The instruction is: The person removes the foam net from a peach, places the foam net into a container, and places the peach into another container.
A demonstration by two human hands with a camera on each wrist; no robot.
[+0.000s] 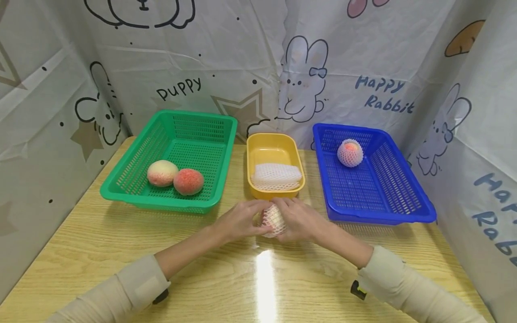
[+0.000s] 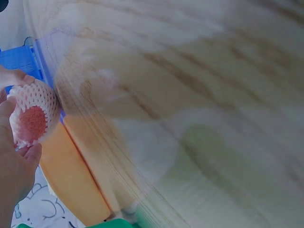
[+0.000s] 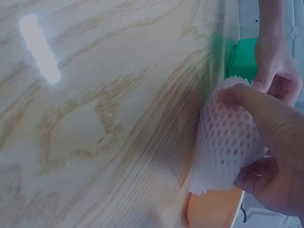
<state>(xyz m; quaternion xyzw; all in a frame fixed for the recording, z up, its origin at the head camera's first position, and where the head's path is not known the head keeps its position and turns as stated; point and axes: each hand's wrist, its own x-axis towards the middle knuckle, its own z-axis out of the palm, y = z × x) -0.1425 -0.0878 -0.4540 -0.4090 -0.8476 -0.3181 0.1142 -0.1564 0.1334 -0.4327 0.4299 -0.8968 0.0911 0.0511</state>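
Between both hands, just in front of the yellow tub, is a peach [image 1: 273,220] in a white foam net sleeve [image 3: 223,142]. My left hand [image 1: 243,220] pinches the sleeve's rim; in the left wrist view the peach's red skin [image 2: 33,124] shows through the open end. From the other side my right hand [image 1: 300,220] grips the netted fruit, thumb on the mesh in the right wrist view. Flat white foam nets [image 1: 276,176] lie in the yellow tub [image 1: 274,140]. Two bare peaches, one pale [image 1: 162,173] and one red [image 1: 188,181], sit in the green basket [image 1: 161,204].
To the right stands a blue basket [image 1: 379,217] with one netted peach [image 1: 350,153] near its back. The wooden table [image 1: 194,278] carries everything. Printed white cloth [image 1: 242,54] hangs behind and along both sides.
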